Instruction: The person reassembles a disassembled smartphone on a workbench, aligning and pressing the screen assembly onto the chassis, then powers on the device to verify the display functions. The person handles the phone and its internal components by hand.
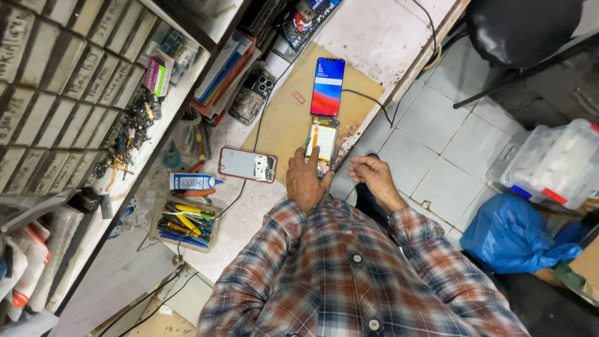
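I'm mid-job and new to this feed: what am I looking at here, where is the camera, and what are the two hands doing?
There is one picture, from a camera on the person's head, looking down at a workbench. No machine: two bare hands in plaid sleeves. The left hand presses on an opened phone body with exposed insides. Its lit red-and-blue screen lies flipped out beyond it on a tan mat. The right hand hovers empty at the bench edge. Further left lie a red-rimmed phone shell and a tray of tools.
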